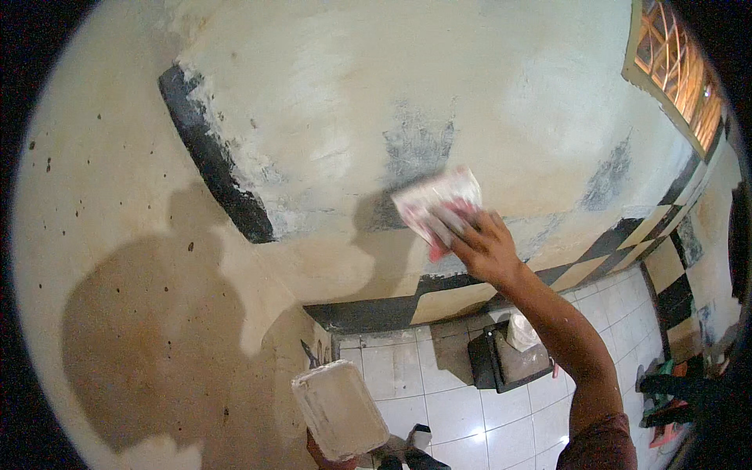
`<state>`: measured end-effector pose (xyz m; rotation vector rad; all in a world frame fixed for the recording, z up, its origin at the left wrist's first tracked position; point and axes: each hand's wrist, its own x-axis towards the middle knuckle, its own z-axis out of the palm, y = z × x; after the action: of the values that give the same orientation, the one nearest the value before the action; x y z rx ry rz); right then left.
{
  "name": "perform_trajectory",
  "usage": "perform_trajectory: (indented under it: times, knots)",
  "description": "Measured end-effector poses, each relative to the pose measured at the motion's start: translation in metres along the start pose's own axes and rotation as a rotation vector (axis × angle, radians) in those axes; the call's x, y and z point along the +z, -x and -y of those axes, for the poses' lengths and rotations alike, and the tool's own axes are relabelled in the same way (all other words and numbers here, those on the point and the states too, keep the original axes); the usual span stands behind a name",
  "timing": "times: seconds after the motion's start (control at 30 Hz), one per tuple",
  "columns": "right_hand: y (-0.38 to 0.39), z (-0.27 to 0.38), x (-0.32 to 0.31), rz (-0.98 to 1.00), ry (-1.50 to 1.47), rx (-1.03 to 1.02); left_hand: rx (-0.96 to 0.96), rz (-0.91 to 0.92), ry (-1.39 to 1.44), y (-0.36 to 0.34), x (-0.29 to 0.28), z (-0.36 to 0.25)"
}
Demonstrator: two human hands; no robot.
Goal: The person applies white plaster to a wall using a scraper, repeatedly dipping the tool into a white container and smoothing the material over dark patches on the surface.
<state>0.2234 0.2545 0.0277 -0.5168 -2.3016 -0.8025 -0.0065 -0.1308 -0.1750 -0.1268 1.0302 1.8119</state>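
Observation:
My right hand (pixel 482 243) grips a flat putty spreader (pixel 446 196), red and smeared with white. Its broad edge lies against or very near the wall (pixel 329 157), over a dark patch; exact contact cannot be told. At the lower edge, my left hand (pixel 325 457) holds a rectangular tray (pixel 341 411) from below, and the tray hides most of its fingers. A pale, putty-like layer covers the tray's face. White smears and worn dark patches mark the cream wall around the spreader.
A black box (pixel 487 360) with a white bag (pixel 522 333) on it stands on the tiled floor (pixel 450 415). Beside the tray, dark tools (pixel 313 354) lean near the corner. Black and cream checks run along the wall's base. A latticed window (pixel 677 66) is at upper right.

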Motion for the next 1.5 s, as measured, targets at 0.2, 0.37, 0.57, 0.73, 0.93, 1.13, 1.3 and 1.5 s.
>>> perform_trajectory:
  times: [0.2, 0.37, 0.57, 0.73, 0.93, 1.13, 1.3, 1.5]
  knots:
    - [-0.129, -0.023, -0.022, -0.284, 0.140, 0.173, -0.053, -0.038, 0.086, 0.003, 0.010, -0.008]
    - [-0.024, 0.010, 0.085, -0.177, 0.109, 0.208, -0.091, -0.078, 0.130, 0.007, 0.011, -0.007]
    - [0.111, 0.091, 0.124, 0.189, -0.058, 0.161, -0.120, -0.149, 0.165, 0.011, 0.016, -0.010]
    - [0.020, 0.031, 0.042, -0.115, -0.060, 0.150, -0.145, -0.213, 0.176, 0.023, 0.032, -0.020]
    - [-0.108, -0.060, -0.025, -0.526, 0.262, 0.094, -0.169, -0.141, 0.190, 0.021, 0.025, -0.012]
    - [-0.185, -0.049, -0.043, -0.575, 0.265, 0.016, -0.155, -0.045, 0.179, 0.016, 0.005, -0.001]
    - [-0.112, -0.007, 0.031, -0.256, 0.075, 0.204, -0.141, -0.006, 0.180, 0.018, -0.015, 0.005]
    - [0.048, 0.081, 0.102, 0.051, -0.061, 0.134, -0.132, 0.054, 0.189, 0.013, -0.034, 0.015]
